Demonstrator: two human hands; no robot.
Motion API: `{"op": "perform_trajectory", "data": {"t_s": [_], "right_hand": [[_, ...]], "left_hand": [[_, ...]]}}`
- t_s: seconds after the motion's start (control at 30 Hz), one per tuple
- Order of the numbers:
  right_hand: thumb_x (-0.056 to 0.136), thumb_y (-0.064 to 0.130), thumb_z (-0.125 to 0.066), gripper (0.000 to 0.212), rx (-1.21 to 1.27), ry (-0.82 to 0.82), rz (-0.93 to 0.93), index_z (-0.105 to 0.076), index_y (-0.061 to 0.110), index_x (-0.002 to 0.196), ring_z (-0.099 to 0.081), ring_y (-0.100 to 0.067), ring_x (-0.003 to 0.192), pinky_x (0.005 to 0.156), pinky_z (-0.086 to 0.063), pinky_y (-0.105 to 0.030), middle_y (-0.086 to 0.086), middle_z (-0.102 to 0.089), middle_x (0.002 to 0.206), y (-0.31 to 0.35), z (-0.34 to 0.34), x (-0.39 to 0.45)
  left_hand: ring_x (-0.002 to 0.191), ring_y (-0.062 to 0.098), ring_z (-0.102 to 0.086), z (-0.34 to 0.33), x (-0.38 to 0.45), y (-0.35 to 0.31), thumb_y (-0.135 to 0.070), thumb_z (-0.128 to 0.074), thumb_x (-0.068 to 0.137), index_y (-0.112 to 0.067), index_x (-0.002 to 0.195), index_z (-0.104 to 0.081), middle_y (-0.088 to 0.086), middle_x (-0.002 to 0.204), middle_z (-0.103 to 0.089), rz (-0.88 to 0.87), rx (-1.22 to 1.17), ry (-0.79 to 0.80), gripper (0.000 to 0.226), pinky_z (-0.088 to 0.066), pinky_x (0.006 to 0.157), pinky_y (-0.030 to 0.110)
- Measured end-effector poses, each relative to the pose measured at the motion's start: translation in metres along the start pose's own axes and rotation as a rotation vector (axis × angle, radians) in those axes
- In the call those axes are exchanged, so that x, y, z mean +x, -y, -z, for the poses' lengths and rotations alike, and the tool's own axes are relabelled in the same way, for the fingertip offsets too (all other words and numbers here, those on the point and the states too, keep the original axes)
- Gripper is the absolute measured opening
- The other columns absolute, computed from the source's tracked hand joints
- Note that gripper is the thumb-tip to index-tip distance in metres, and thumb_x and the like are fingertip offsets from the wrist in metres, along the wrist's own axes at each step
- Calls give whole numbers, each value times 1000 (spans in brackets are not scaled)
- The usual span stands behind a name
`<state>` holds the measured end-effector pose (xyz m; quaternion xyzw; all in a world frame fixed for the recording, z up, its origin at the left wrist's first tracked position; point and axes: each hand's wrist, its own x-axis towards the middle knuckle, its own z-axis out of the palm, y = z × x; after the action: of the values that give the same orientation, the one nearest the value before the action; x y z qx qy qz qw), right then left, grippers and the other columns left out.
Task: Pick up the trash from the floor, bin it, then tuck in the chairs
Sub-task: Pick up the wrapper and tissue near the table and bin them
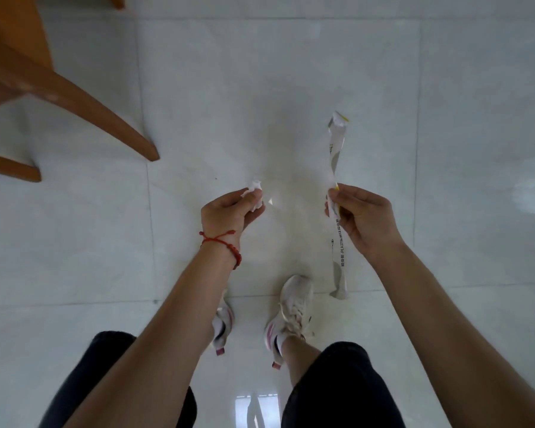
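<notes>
Below me spreads the pale tiled floor (291, 72), glossy enough to throw back a bright patch of light near my feet. At the far left stands a wooden chair (28, 72), its orange-brown legs splaying toward me, the nearest one ending on the tile well to the left of my hands. My dark shorts (337, 390) fill the near edge, and between them my white sneakers (294, 307) with pink stripes rest on the floor, the right one a little farther forward than the left.

My right hand (365, 220) is raised over the floor on the right. Its thumb and fingers are pinched closed on a long, thin paper wrapper (337, 146), white with grey and a touch of yellow and printed with small lettering. The grip sits roughly at the middle of the strip: one twisted end stands up past my fingertips toward the far side, and the other trails down past my palm toward my right shoe, clear of the tile as far as I can tell.

My left hand (229, 211), with a red string bracelet (226, 245) at the wrist, is closed on a small crumpled white paper scrap (254, 193). The wad is pressed between my thumb and fingertips, with its creased edges poking out just beyond them. The two hands are held well apart.
</notes>
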<state>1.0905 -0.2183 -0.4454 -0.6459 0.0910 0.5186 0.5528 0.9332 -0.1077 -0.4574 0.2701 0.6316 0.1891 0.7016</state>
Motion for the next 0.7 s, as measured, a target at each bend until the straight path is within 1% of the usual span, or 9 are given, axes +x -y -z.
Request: {"op": "perform_trajectory", "data": {"t_s": [0.13, 0.2, 0.27, 0.33, 0.43, 0.53, 0.57, 0.7], "right_hand": [[82, 2, -62, 14, 83, -43, 3, -73, 6, 73, -58, -15, 55, 57, -51, -18, -2, -64, 57, 48, -21, -62], [83, 2, -61, 10, 133, -67, 1, -69, 2, 76, -52, -17, 58, 55, -50, -19, -5, -60, 58, 71, -33, -93], [83, 2, -60, 7, 178, -71, -5, -67, 0, 80, -48, -19, 61, 55, -50, -20, -9, -54, 64, 90, -46, -124], [83, 2, -60, 9, 184, -53, -2, -67, 0, 78, -48, -18, 59, 54, -50, -20, -10, -51, 65, 109, -59, -153], [83, 2, -60, 9, 153, -1, 10, -67, -1, 80, -55, -15, 53, 54, -50, -19, -5, -59, 58, 133, -77, -192], [83, 3, -61, 13, 90, 56, 24, -68, -4, 92, -60, -13, 55, 55, -51, -18, -2, -66, 59, 152, -93, -229], [83, 3, -61, 14, 83, 64, 31, -68, -4, 93, -60, -13, 55, 55, -51, -18, -2, -66, 60, 157, -97, -240], [82, 2, -62, 9, 127, 48, 58, -71, 1, 79, -58, -14, 53, 53, -50, -19, -3, -64, 56, 180, -106, -280]], "left_hand": [[52, 6, -63, 7, -59, -51, 2, -68, 74, -10, 45, -66, -5, 48, -66, -7, -11, 12, 32, -53, 55, 15], [52, 5, -63, 11, -88, -78, 2, -67, 74, -6, 49, -64, -4, 47, -65, -12, -16, 19, 27, -53, 55, 15], [51, 5, -62, 14, -117, -104, 2, -67, 74, -3, 56, -61, -5, 46, -64, -12, -23, 20, 20, -54, 55, 15], [50, 4, -61, 17, -144, -130, 2, -68, 73, -3, 58, -60, -5, 46, -63, -15, -12, 11, 19, -53, 55, 15], [49, 4, -61, 22, -179, -165, 2, -69, 72, -3, 55, -58, -6, 45, -62, -35, -6, -3, 21, -54, 54, 16], [51, 5, -61, 27, -212, -194, 0, -71, 72, -3, 52, -58, -5, 47, -63, -67, -21, -4, 24, -55, 56, 17], [51, 5, -61, 29, -222, -203, 1, -70, 72, -3, 51, -58, -5, 47, -63, -80, -24, -5, 24, -55, 57, 17], [51, 4, -59, 37, -260, -232, 1, -70, 71, -3, 52, -57, -5, 46, -60, -118, -41, -6, 23, -54, 56, 16]]}}
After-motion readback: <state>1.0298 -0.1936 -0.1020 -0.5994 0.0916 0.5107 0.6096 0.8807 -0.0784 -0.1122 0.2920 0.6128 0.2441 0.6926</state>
